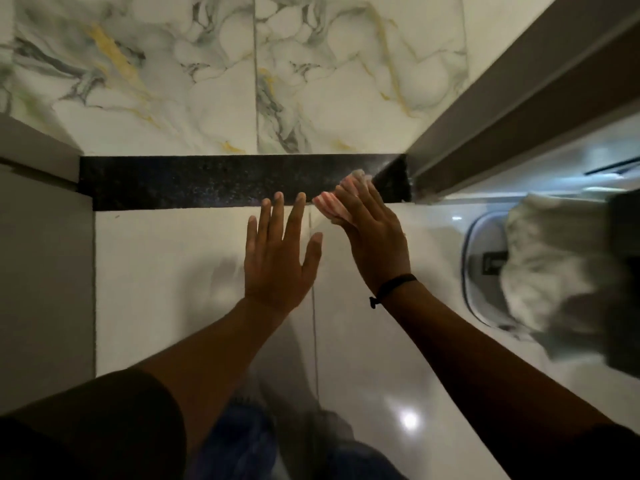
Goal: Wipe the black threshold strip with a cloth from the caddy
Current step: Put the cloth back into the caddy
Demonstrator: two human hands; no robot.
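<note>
Where the speckled black stone threshold strip (214, 181) meets the brown door frame (512, 98), right hand (374, 237) presses a pink-and-white striped cloth (341, 199) under flat fingers, grip closed on it, at the strip's 3 o'clock end. Left hand (280, 254) splayed wide, empty, on white floor tile (156, 271).

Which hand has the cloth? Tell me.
The right hand, the one with the black wrist band, presses the pink cloth at the black threshold strip; the left hand is spread flat, empty.
</note>
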